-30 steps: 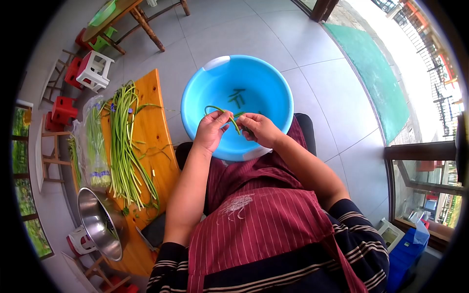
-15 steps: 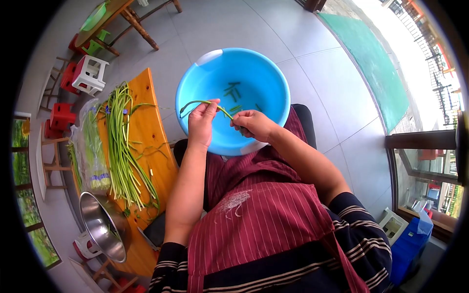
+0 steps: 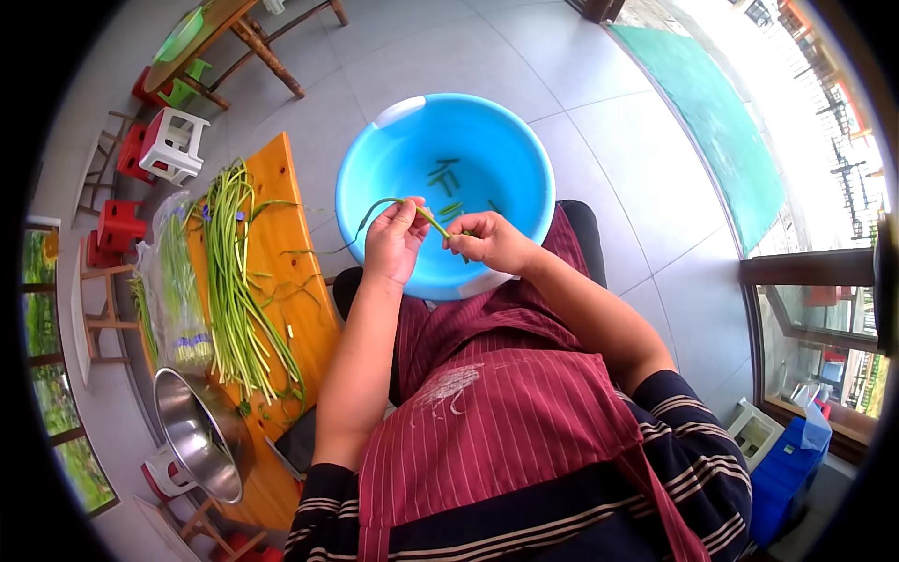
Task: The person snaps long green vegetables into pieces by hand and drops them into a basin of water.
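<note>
Over a blue basin (image 3: 354, 178), my left hand (image 3: 394, 245) pinches a long green garlic scape (image 3: 430, 218). Its thin tip curls out to the left past the basin rim. My right hand (image 3: 496, 244) is closed on the scape's other end, close to the left fingers, and green ends show below its fingertips. Several short cut green pieces (image 3: 443, 174) lie on the basin floor. To the left, a bundle of loose garlic scapes (image 3: 228, 272) rests on a wooden bench (image 3: 278, 178).
A plastic bag of banded scapes (image 3: 178, 281) lies along the bench's left side. Near me on the bench, a steel bowl (image 3: 192, 436) stands tilted. A white stool (image 3: 173, 145) and red stools (image 3: 119, 225) are farther left. A blue bin (image 3: 785, 478) sits at right.
The scape's thin tip has swung down and stretches farther left. Both hands stay nearly in place, still holding the scape.
</note>
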Motion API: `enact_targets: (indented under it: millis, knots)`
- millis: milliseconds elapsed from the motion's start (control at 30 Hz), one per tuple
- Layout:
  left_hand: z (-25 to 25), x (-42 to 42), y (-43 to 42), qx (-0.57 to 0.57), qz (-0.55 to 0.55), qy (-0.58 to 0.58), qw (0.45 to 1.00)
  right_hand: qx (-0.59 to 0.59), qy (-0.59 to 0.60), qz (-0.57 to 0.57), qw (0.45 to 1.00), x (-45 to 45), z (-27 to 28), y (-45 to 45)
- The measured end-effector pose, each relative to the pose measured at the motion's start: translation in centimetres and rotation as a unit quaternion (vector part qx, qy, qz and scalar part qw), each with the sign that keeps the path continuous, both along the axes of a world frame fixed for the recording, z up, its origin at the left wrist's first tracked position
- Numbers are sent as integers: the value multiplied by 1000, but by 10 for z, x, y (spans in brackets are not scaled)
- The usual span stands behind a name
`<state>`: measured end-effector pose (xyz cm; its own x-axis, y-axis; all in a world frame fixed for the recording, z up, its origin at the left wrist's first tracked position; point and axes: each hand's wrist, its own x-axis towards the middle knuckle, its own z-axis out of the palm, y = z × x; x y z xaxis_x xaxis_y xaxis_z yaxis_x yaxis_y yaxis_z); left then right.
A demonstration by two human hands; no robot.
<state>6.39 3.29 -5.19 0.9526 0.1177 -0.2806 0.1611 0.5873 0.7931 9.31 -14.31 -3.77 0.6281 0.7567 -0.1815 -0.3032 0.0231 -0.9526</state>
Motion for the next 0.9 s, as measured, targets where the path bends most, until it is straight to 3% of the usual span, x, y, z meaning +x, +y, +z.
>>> enact_targets:
  millis: [33,167,300,367,433,500,533,567,633,667,733,767,900]
  knots:
    - [0,-1,-1,-97,-27,27,995,0,0,1,1000,1,-2,0]
    - [1,-2,-4,-143,-45,76,986,14,-113,33,993,9,-6,-1]
    - [-4,-2,-4,-162,11,100,982,57,-228,29,972,10,2,-2]
    - [-8,8,14,-160,117,145,970,57,-265,8,962,6,9,1]
    - [-2,9,19,-14,111,15,994,57,-302,-18,951,3,11,2]
    - [-1,6,13,-14,80,29,996,-96,-104,-56,988,13,9,4]
    - [-1,5,11,-12,50,47,998,-172,-107,-37,979,17,5,4]
    - [1,5,8,-12,50,46,998,-171,-108,-38,979,20,-5,4]
    - [3,4,5,25,11,36,999,-210,-216,-87,950,23,-21,3]
    - [5,3,5,34,2,40,999,-209,-214,-87,950,24,-24,3]
    - [4,2,4,70,-13,36,997,-128,-59,-141,980,26,-22,4]
    - [4,3,3,106,-29,27,994,-128,-60,-143,980,24,-18,4]
    - [6,1,-1,130,-73,13,989,-97,59,-80,990,19,-4,6]
